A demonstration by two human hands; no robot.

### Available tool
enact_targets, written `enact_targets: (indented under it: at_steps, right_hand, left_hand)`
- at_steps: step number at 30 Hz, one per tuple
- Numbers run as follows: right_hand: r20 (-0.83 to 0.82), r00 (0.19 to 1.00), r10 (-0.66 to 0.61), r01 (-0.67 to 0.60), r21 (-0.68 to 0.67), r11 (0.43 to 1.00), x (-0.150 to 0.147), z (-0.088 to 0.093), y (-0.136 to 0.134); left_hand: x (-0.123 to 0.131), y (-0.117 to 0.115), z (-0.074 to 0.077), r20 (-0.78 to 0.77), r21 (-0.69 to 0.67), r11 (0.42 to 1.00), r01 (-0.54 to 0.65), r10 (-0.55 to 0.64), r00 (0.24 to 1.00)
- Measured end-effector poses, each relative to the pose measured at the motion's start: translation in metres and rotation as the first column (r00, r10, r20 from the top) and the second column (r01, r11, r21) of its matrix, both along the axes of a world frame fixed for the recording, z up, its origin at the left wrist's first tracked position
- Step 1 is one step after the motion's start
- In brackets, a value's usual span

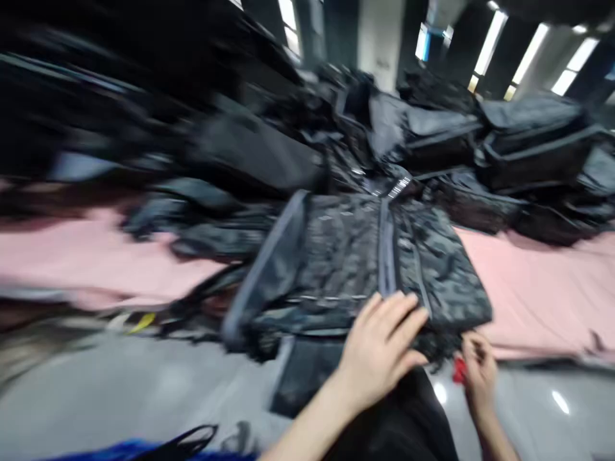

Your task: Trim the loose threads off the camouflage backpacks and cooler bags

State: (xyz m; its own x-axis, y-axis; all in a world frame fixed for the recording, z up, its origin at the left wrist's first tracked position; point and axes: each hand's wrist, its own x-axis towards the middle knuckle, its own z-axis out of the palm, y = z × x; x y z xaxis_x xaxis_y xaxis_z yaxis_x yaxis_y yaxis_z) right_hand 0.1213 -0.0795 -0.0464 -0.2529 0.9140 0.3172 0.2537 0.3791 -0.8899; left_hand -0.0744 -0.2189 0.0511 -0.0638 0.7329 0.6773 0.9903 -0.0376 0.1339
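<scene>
A dark camouflage backpack [341, 250], with a grey-edged zip strip across its middle, lies on the pink cloth in front of me. My left hand [382, 346] rests with fingers stretched out on its near edge. Beside the bag's near right corner, my right hand [479, 365] is closed, with a small red thing [460, 369] showing at its fingers. Blur hides what kind of thing the red piece is. Under my left wrist, a dark grey flap [310, 371] hangs down from the near side.
More dark bags [423, 128] are piled along the back, and a taller dark heap [120, 96] stands on the left. Pink cloth [538, 288] covers the surface on both sides. A grey shiny floor [144, 384] lies below, with a yellow scrap [143, 322] at the cloth's edge.
</scene>
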Motion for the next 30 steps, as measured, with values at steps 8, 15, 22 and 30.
enact_targets:
  at_steps: [8,15,22,30]
  right_hand:
    - [-0.098,0.991,0.088,-0.081,0.074,0.994,0.014,-0.016,-0.008]
    - [-0.083,0.987,0.135,-0.128,0.082,0.988,0.018,-0.019,-0.009]
    - [-0.1,0.985,0.138,-0.132,0.066,0.989,0.018,-0.031,-0.01]
    - [-0.086,0.985,0.149,-0.141,0.094,0.986,0.025,-0.051,-0.015]
  left_hand:
    - [-0.009,0.059,-0.021,-0.103,0.062,0.99,-0.131,0.136,0.985]
    - [-0.006,0.055,-0.022,-0.127,0.085,0.986,-0.145,0.155,0.98]
    - [-0.007,0.05,-0.035,-0.149,0.161,0.981,-0.107,0.131,0.98]
    - [-0.001,0.036,-0.047,-0.175,0.188,0.979,-0.08,0.113,0.978]
